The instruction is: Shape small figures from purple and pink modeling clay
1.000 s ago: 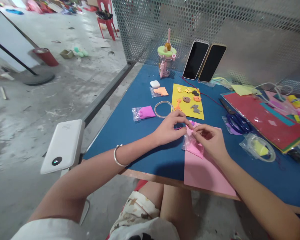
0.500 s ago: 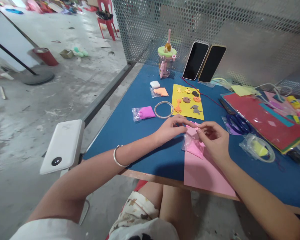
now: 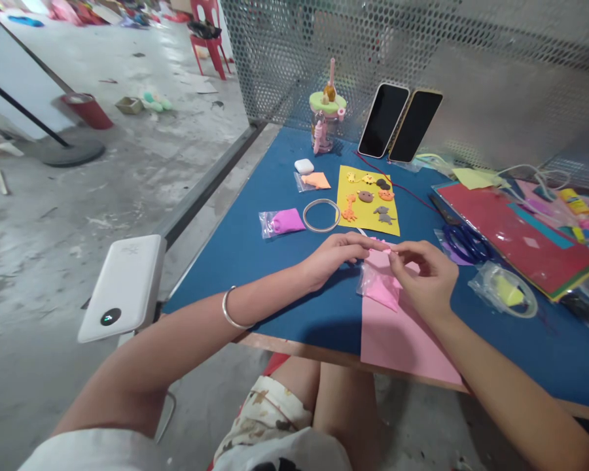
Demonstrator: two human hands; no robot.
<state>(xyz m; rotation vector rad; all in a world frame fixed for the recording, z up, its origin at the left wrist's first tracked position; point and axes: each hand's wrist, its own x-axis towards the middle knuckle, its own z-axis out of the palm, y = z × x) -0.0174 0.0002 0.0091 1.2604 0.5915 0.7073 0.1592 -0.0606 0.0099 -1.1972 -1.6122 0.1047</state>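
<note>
Above a pink sheet of paper (image 3: 405, 347), my left hand (image 3: 334, 258) stretches its index finger out over small pink clay bits (image 3: 377, 244), touching them. My right hand (image 3: 426, 273) pinches thumb against fingers at the tip of that finger, on a small piece of pink clay (image 3: 387, 252). Just below the fingers, a clear bag with pink clay (image 3: 383, 292) lies on the paper's left edge. Behind the hands, a yellow card (image 3: 368, 212) carries several clay animals, among them an orange giraffe (image 3: 349, 208) and a grey one (image 3: 385, 215). The fingers partly cover the pink bits.
Left of the card lie a roll of tape (image 3: 305, 216), a purple clay bag (image 3: 288, 221), an orange clay bag (image 3: 316, 180) and a white case (image 3: 303, 166). Scissors (image 3: 466, 243) and red sheets (image 3: 510, 229) are on the right. Two phones (image 3: 383, 121) lean against the mesh.
My left hand has lowered slightly, its index finger straighter. My right hand has shifted slightly to the right, still pinching. A thin white tip now shows behind the left hand.
</note>
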